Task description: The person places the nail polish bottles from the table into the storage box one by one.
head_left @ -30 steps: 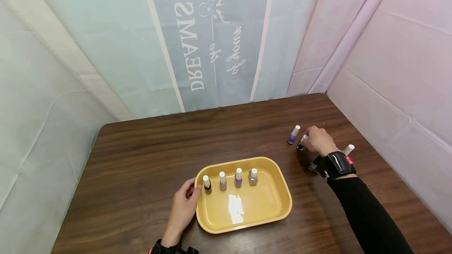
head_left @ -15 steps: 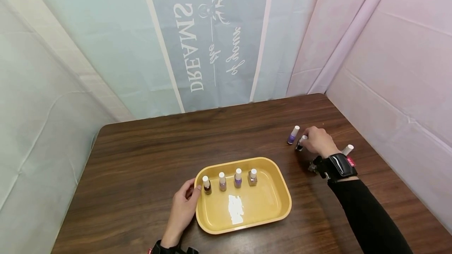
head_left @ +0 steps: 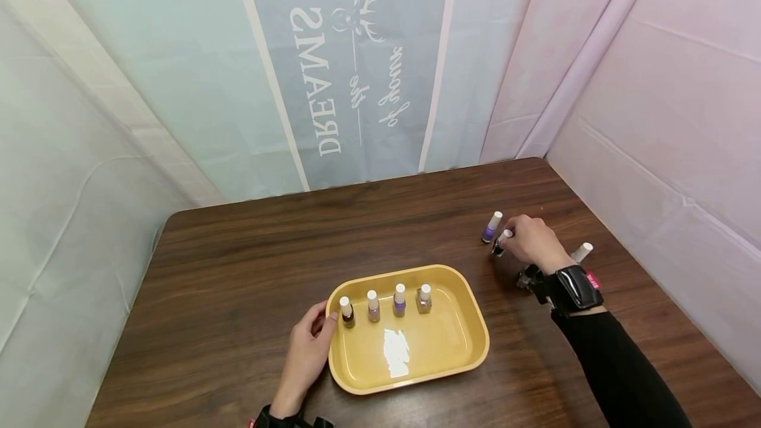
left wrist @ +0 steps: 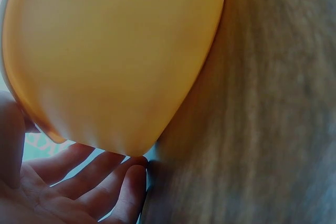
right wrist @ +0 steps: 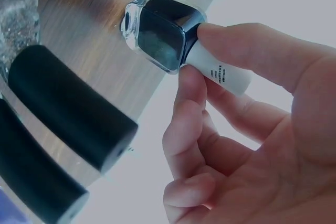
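In the head view my right hand [head_left: 533,241] pinches a nail polish bottle [head_left: 498,249] by its white cap, thumb against fingers. The right wrist view shows this squarish glass bottle [right wrist: 165,32] tilted, with very dark polish inside. My left hand [head_left: 307,352] grips the left end of a yellow tray [head_left: 440,349], thumb at the rim and fingers against the outside. Along the tray's far side stand a dark polish [head_left: 347,316], a pale pinkish one [head_left: 373,310], a purple one [head_left: 399,306] and a square beige one [head_left: 424,302], all white-capped.
A purple polish [head_left: 489,232] stands just left of my right hand. Another white cap [head_left: 582,251] shows behind the right wrist. In the right wrist view, black-capped bottles, one with a black cap [right wrist: 71,106] and glittery glass [right wrist: 18,19], are nearby on the wooden table [head_left: 250,269].
My right hand has shifted slightly left with the dark polish bottle, bringing it closer to the purple one. The left hand keeps its grip on the tray.
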Motion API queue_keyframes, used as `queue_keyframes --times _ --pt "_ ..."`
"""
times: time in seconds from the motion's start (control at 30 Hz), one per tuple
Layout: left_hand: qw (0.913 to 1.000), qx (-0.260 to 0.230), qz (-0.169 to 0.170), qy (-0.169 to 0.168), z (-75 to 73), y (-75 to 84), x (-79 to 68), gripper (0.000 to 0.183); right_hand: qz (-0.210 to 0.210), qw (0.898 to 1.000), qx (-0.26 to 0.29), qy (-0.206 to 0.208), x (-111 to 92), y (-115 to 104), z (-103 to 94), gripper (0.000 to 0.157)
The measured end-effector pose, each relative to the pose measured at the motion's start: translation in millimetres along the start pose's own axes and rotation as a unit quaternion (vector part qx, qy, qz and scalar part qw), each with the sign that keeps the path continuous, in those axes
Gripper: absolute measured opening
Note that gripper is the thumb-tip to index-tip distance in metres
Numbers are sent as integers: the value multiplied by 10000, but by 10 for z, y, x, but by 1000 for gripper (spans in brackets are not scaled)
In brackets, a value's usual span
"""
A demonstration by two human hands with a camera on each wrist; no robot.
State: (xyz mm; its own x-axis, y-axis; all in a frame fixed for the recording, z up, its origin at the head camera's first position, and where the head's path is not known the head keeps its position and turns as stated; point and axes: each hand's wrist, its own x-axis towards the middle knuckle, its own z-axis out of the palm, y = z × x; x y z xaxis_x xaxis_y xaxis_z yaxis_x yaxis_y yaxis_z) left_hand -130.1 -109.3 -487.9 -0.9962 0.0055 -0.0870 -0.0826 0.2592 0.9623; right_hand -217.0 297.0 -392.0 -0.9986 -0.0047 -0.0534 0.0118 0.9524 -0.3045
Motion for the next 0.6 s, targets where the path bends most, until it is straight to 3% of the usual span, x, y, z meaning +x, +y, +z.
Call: queue_keyframes --times 0.6 --pt "10000 -29 -37 -31 -1 5 -11 36 -456 9969 353 541 -247 -191 -82 14"
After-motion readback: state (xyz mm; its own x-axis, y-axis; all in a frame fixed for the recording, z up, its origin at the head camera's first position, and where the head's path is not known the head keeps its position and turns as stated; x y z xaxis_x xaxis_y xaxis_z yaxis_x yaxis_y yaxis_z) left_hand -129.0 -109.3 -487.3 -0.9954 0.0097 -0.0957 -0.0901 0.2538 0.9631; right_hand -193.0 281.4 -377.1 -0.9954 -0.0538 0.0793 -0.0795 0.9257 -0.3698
